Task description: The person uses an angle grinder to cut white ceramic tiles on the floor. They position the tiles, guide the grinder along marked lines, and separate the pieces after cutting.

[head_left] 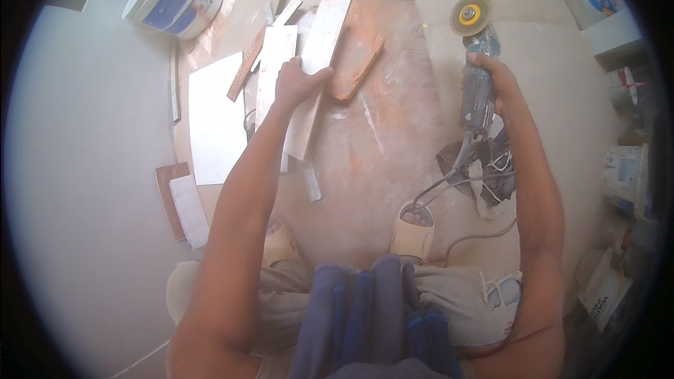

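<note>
My right hand [497, 81] is wrapped round the body of an angle grinder [479, 105], held upright at the right with its round cutting disc [470, 15] at the far end. The cord [460, 158] runs down from its rear toward my right foot. On the left, my left hand [300, 83] grips a long white tile strip [330, 24] by its edges, thumb on the right side. Another white tile strip [279, 49] lies just left of it. Close by on the right is a broken reddish tile piece [360, 67].
A large dusty board [393, 126] lies under the tile pieces. A white tile [216, 119] and a bucket [172, 0] are at the left. Dark cloth [495, 179] lies below the grinder near the cord. Several containers, including a white tub [623, 175], line the right side.
</note>
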Available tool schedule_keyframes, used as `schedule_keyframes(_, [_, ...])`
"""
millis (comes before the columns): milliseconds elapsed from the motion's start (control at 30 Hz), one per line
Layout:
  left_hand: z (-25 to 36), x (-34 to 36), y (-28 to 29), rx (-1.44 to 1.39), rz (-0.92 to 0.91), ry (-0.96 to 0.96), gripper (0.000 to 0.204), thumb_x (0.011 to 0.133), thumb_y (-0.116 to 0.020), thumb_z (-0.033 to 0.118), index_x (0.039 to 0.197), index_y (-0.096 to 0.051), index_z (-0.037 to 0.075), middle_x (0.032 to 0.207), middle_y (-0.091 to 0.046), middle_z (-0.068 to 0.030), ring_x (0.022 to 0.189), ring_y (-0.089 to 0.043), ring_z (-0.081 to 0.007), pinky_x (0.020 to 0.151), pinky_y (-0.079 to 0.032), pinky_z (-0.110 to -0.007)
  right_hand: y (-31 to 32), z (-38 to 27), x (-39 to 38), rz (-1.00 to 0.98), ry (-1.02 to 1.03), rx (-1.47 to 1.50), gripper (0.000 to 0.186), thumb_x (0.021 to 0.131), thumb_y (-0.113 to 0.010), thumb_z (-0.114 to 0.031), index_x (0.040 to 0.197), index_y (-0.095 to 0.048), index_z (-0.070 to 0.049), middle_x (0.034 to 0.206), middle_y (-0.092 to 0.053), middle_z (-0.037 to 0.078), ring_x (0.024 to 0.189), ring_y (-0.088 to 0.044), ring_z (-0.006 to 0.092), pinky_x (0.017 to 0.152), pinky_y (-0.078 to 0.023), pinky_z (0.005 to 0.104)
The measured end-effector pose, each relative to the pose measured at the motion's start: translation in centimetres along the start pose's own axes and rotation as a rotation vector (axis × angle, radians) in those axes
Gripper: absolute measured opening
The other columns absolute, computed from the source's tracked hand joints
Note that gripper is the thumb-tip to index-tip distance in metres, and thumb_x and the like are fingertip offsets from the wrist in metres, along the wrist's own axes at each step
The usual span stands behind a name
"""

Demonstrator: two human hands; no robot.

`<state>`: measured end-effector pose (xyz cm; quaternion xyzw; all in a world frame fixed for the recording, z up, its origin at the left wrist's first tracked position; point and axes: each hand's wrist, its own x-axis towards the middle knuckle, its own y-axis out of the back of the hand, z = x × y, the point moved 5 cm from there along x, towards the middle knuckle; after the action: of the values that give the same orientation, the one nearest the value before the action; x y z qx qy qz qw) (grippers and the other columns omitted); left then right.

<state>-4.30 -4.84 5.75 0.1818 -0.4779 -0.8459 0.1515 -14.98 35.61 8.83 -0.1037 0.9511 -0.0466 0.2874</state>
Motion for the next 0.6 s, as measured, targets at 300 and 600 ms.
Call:
schedule_keyframes(300, [0.2, 0.4, -3.8, -0.114, -0.166, 0.078, 0.102, 0.069, -0.078, 0.06, 0.131, -0.052, -0.017, 0.129, -0.058, -0.0331, 0.122, -0.06, -0.0377, 0.101, -0.048, -0.041, 0.5, -0.5, -1.2, 0.007, 0.016, -0.042, 0.034, 0.086, -0.073, -0.03, 0.096, -0.063, 0.001, 0.079, -0.068, 0.012, 0.065, -0.068, 0.0217, 0.062, -0.058, 0.0342])
schedule_keyframes(600, [4.2, -3.9, -7.0, -0.287, -0.11, 0.207, 0.113, 0.069, -0.079, 0.06, 0.141, -0.038, -0.017, 0.142, -0.042, -0.0355, 0.132, -0.049, -0.0418, 0.106, -0.045, -0.043, -0.3, 0.1, -0.8, 0.013, -0.004, -0.066, 0.034, 0.085, -0.074, -0.029, 0.096, -0.063, 0.002, 0.078, -0.067, 0.012, 0.065, -0.068, 0.0221, 0.062, -0.058, 0.0353])
